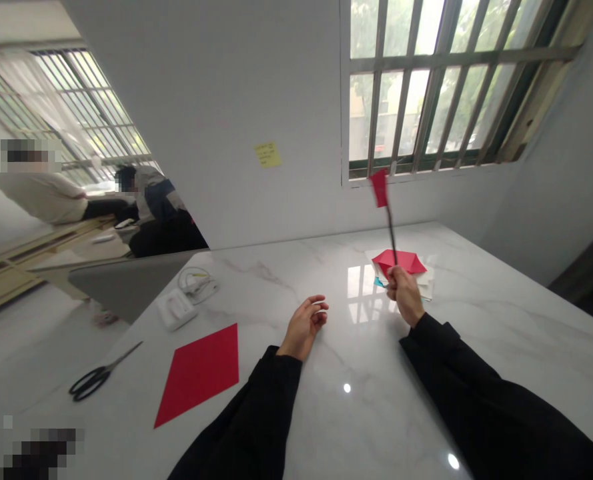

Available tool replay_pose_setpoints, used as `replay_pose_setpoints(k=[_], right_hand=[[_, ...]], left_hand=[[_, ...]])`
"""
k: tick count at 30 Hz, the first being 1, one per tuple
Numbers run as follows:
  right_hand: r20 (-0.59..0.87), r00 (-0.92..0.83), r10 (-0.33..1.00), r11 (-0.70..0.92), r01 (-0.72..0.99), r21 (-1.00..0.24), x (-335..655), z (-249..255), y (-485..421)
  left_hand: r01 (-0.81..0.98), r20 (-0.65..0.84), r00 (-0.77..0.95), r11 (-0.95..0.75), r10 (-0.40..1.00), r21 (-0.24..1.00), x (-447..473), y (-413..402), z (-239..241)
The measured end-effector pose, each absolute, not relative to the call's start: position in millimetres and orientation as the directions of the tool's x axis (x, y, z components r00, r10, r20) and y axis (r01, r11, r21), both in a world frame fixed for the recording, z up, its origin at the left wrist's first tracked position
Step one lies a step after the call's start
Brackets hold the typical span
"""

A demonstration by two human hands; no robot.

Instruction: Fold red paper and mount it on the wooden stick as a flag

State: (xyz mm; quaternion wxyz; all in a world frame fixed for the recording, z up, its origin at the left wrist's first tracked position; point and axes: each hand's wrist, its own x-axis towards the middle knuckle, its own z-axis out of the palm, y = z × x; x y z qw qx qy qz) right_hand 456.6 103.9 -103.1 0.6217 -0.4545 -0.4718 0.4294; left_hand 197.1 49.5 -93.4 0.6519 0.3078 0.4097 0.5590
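My right hand is closed around the lower end of a thin dark stick, with a small red paper flag at its top. The stick stands nearly upright, slightly blurred, in front of the wall below the window. Behind that hand lie a folded piece of red paper and some white sheets. A small blue piece shows beside the fingers. My left hand hovers over the middle of the table, holding nothing, its fingers loosely bent and apart. Left of it lies a flat red paper sheet.
Black-handled scissors lie at the table's left side. A white box-shaped device and a coiled cable sit near the far left edge. A yellow sticky note is on the wall. Two people are seated farther off at the left.
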Motion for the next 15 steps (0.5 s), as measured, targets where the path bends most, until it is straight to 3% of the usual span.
replay_pose_setpoints(k=[3, 5, 7, 10, 15], right_hand=[[0.227, 0.319, 0.920, 0.269, -0.096, -0.958, 474, -92, 108], [0.220, 0.224, 0.950, 0.240, -0.066, -0.969, 469, -90, 102], [0.166, -0.068, 0.984, 0.166, 0.001, -0.986, 453, -92, 92], [0.097, -0.295, 0.951, 0.113, 0.039, -0.993, 427, -100, 79], [0.035, -0.281, 0.959, 0.036, -0.001, -0.999, 428, -107, 85]], left_hand=[[-0.475, -0.188, 0.040, 0.184, 0.981, 0.861, 198, 50, -93], [-0.470, -0.187, 0.036, 0.182, 0.982, 0.864, 198, 50, -93], [-0.463, -0.185, 0.028, 0.177, 0.982, 0.869, 199, 51, -93], [-0.451, -0.177, 0.018, 0.166, 0.984, 0.877, 200, 51, -94], [-0.430, -0.169, 0.024, 0.163, 0.985, 0.888, 199, 51, -94]])
